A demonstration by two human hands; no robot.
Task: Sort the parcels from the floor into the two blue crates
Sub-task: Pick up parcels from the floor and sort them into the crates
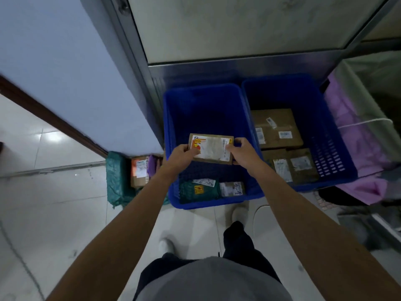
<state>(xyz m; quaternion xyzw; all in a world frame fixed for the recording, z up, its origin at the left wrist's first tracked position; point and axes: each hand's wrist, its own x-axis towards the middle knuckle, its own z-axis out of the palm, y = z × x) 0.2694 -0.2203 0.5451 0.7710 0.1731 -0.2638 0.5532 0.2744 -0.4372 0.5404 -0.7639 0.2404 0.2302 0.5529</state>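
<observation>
Parcel (211, 148) label up, long axis left-right, over left blue crate (171, 131), left hand (183, 152) and right hand (239, 148) gripping its ends

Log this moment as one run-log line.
left hand and right hand: holding cardboard parcel | place: above left crate | right crate: boxes inside | floor parcels: unsorted

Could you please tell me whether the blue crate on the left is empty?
No, a green parcel and a small labelled parcel lie at the near end of the left crate.
</observation>
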